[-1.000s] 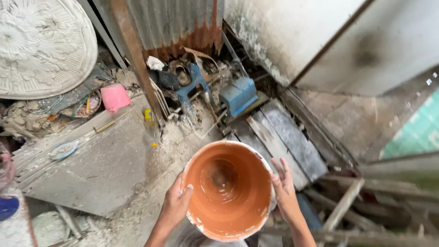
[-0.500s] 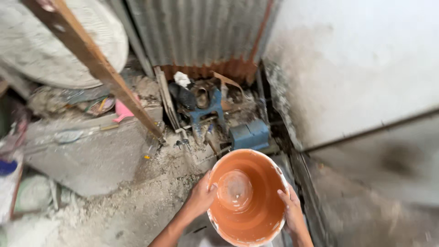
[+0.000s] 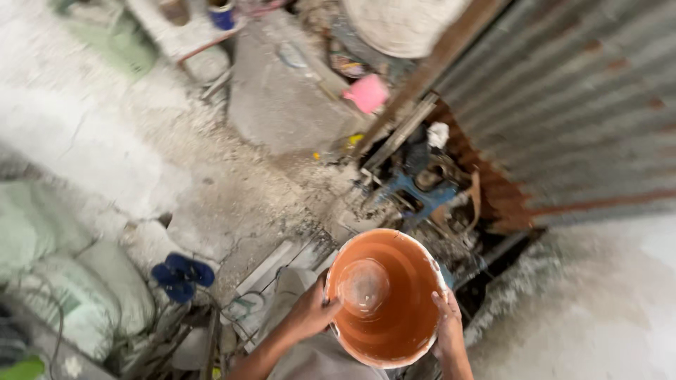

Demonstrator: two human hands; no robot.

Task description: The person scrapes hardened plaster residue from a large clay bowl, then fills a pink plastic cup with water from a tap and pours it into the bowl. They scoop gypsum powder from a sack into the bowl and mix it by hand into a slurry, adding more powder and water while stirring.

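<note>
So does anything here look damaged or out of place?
Yes. The corrugated metal wall is rusted through along its bottom edge, above a blue machine half buried in debris. A pair of blue sandals lies loose on the dusty floor. The orange bucket, gripped by the left hand and right hand, has a whitish residue inside.

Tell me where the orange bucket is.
In the head view, the orange bucket sits low, right of centre, gripped between both hands, just below the blue machine.
</note>
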